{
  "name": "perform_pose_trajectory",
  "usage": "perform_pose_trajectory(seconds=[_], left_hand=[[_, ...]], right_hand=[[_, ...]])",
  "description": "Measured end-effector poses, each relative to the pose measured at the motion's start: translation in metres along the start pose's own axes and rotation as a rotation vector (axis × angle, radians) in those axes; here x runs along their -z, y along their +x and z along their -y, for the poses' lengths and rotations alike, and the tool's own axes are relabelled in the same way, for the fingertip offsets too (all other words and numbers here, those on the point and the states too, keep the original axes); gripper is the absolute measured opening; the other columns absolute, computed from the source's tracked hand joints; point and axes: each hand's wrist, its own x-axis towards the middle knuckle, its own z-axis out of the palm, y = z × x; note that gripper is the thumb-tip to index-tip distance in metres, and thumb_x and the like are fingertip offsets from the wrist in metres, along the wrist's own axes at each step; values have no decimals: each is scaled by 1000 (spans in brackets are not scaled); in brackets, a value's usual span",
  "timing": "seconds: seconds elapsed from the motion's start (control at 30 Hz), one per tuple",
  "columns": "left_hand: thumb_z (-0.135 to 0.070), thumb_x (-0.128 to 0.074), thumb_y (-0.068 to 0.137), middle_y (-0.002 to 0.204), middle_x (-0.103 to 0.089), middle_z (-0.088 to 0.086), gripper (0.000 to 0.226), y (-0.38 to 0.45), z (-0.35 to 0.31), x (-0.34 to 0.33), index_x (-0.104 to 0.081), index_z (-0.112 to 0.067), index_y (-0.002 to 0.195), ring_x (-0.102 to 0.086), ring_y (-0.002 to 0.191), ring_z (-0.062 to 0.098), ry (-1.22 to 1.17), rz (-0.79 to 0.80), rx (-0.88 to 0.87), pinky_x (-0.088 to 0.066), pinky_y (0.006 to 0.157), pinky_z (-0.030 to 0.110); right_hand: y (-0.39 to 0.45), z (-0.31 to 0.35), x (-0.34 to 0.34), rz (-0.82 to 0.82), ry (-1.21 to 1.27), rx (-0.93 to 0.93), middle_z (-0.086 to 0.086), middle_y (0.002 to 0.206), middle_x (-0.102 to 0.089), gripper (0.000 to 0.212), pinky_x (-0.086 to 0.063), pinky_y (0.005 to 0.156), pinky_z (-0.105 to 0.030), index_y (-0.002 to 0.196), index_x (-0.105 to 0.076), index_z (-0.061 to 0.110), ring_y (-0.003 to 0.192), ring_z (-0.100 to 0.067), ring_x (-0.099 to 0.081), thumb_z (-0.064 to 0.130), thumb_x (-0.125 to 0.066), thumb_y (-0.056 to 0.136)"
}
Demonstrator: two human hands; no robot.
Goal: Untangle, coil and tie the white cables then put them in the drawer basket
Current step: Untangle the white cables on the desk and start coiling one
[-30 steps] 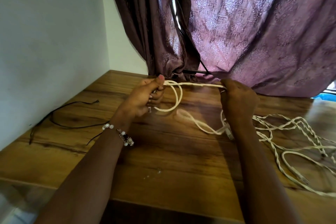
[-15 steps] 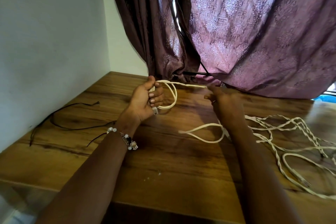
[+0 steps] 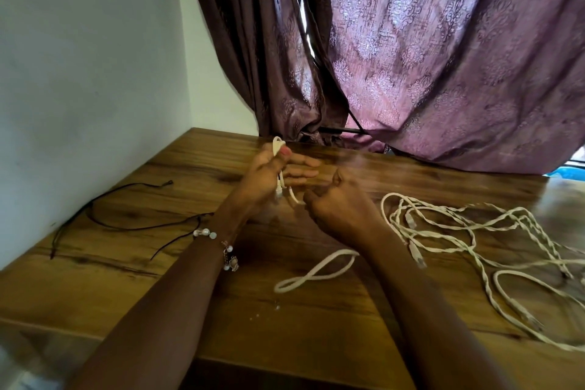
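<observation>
White braided cable (image 3: 280, 165) looped, pinched in left hand (image 3: 269, 172).

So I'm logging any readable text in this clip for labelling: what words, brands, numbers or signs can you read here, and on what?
None: no readable text anywhere in this view.
The white cables and their plugs show no legible marking.
The curtain bears only a woven floral pattern, no lettering.
The bracelet on the left wrist has beads and a charm, too small to show any writing.
The wooden table and the wall bear none.
</observation>
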Motion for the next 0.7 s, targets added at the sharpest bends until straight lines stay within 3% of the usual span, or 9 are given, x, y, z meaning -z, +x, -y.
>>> perform_pose_trajectory(seconds=[0.07, 0.17, 0.23, 0.3, 0.37, 0.4, 0.47, 0.53, 0.7], left_hand=[[-16, -34, 103, 87, -71, 8, 26, 0, 7, 0, -46, 7, 105, -69, 69, 13, 113, 56, 51, -56, 60, 22], [-15, -37, 102, 65, -60, -8, 12, -3, 11, -4, -46, -11, 94, -55, 53, -1, 263, 144, 60, -44, 49, 13], [-13, -38, 101, 65, -57, -8, 10, -6, 8, -5, -46, -8, 101, -52, 53, 0, 319, 172, 61, -43, 50, 14], [-17, -41, 101, 77, -62, 2, 19, -7, 7, -4, -51, -8, 114, -59, 63, 11, 503, 186, -21, -49, 58, 24], [-20, -43, 100, 94, -65, 5, 25, -9, 3, -3, -53, -13, 122, -62, 80, 17, 731, 222, -149, -49, 71, 23], [-20, -44, 100, 93, -65, 1, 22, -10, 1, -4, -54, -15, 119, -61, 78, 14, 792, 236, -196, -47, 71, 15], [-20, -45, 100, 80, -61, -6, 13, -8, 0, -1, -55, -18, 107, -57, 67, 5, 816, 187, -198, -41, 62, 12], [-23, -48, 99, 79, -59, -2, 14, -4, 1, 1, -57, -13, 103, -54, 65, 3, 759, 67, -114, -42, 57, 14], [-17, -50, 98, 61, -52, -2, 22, 3, 1, 0, -59, -16, 77, -48, 47, 5, 425, -279, -31, -39, 43, 17]], right_hand=[[-3, -4, 2, -119, -21, -72, -7, 57, -64, 19, -41, 66, -36, 67, -65, 11, 44, -24, -57, 13, -83, 61], [-8, -12, 6, -214, -56, -136, -5, 58, -63, 21, -32, 70, -36, 70, -64, 11, 48, -24, -57, 20, -83, 66], [-10, -15, 7, -248, -48, -156, -5, 58, -62, 23, -29, 71, -36, 70, -63, 11, 50, -24, -57, 23, -82, 68], [-9, -14, 7, -242, -51, -178, -3, 59, -63, 22, -27, 73, -37, 70, -64, 12, 52, -23, -59, 30, -78, 71], [-4, -13, 12, -169, -43, -197, -1, 63, -66, 24, -25, 74, -38, 72, -66, 16, 57, -23, -61, 39, -71, 73], [-2, -13, 14, -97, -27, -215, 0, 69, -68, 25, -24, 76, -38, 75, -66, 18, 64, -23, -63, 42, -70, 73], [-1, -16, 19, 117, 26, -264, 2, 91, -70, 21, -22, 85, -40, 89, -66, 24, 90, -22, -63, 43, -66, 80], [-4, -20, 18, 239, 93, -298, 3, 107, -65, 19, -24, 93, -44, 102, -62, 31, 109, -20, -54, 41, -58, 86], [-18, -35, 20, 419, 249, -436, 0, 119, -57, 28, -27, 102, -49, 114, -61, 42, 122, -23, -44, 45, -61, 86]])
